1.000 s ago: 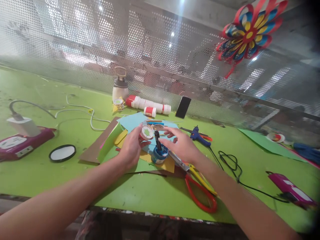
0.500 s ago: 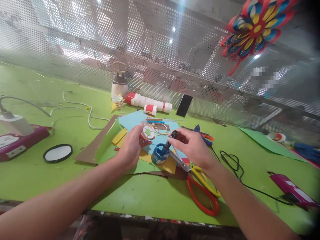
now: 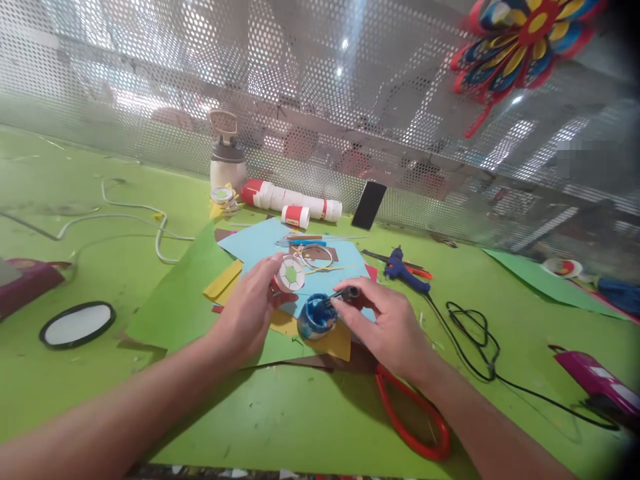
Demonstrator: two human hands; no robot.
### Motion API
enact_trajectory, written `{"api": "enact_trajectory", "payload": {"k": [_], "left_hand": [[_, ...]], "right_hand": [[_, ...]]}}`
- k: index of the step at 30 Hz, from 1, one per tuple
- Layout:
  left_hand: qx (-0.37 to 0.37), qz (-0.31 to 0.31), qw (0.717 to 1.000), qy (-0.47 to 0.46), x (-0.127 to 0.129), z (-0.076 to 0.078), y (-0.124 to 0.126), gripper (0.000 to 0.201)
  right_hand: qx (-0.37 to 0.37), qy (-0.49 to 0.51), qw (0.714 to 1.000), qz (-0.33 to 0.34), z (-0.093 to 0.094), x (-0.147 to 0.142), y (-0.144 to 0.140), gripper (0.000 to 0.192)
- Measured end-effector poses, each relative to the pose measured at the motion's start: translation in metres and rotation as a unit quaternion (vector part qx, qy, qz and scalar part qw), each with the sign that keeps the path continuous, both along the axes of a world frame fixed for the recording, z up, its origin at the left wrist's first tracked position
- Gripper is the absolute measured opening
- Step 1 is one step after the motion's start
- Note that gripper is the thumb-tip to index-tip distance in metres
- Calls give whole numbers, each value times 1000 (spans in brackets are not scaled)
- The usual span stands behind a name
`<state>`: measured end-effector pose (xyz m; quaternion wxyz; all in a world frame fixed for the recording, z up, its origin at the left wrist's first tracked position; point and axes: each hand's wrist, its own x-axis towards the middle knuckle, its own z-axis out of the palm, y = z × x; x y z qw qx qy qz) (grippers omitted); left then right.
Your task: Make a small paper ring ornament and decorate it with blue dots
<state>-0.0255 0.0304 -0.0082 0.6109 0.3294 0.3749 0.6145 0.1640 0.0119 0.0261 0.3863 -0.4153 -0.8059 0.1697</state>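
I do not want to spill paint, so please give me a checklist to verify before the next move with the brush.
1. Right hand grips the brush: ok.
2. Brush tip is over the open paint pot: ok, the tip points into the pot.
3. Pot stands upright on the paper: ok.
4. Left hand holds the paper disc clear of the pot: ok, they are apart.
5. Paint load on the bristles: cannot tell, the tip is too small to see.
6. Scissors lie away from the pot: ok, but the right wrist is over them.
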Motion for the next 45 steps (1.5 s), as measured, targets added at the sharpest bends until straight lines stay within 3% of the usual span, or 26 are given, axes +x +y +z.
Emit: {"api": "enact_trajectory", "payload": {"k": [8,13,15,18,21,25,29,34,41,45], "left_hand": [[-5,-29,1000,1,2,4,-3,31],[-3,-35,999,3,2,4,-3,31],[-6,-35,999,2,1,4,-2,31],[-6,-38,999,-3,1,7,-3,33],[-2,-57,998,-26,0,12,-6,34],[-4,-93,992,-90,0,19,-11,31],[-4,-146,983,-114,0,18,-15,31],[-5,-186,974,-130,0,14,-17,33],[-16,-209,969,-129,2,15,-18,30],[-17,-225,965,-133,2,15,-18,30]], "right_hand": [[6,-15,1000,-2,-6,-1,0,10],[42,-7,999,-12,8,1,-11,9],[47,21,998,-20,15,3,-16,8],[-11,110,994,-25,19,10,-19,9],[-83,239,967,-9,19,17,-16,12],[-128,392,911,12,23,21,-10,12],[-142,443,885,23,31,19,-14,12],[-100,425,899,9,33,18,-26,5],[11,312,950,-20,23,11,-42,19],[54,264,961,-57,22,10,-46,24]]}}
